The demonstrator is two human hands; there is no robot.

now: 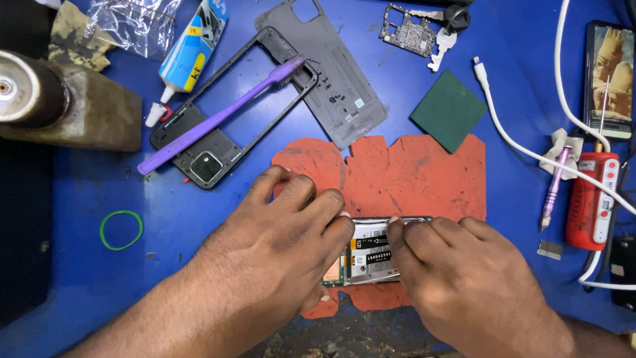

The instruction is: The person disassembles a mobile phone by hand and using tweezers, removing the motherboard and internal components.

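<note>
An opened phone body [370, 254] lies on a worn red mat [411, 174], its battery with white and black labels showing between my hands. My left hand [285, 225] covers the phone's left part, fingers curled over its top edge. My right hand [457, 265] rests on the right part, thumb and forefinger pinching at the top of the battery. Most of the phone is hidden under both hands.
A grey phone frame [199, 156] with a purple toothbrush [218, 116] across it and a grey back cover [338, 79] lie at the back. Glue tube [192, 46], circuit board [409, 30], green pad [449, 109], white cable [523, 149], red tool [591, 199], green rubber band [121, 230], second phone [608, 76] surround.
</note>
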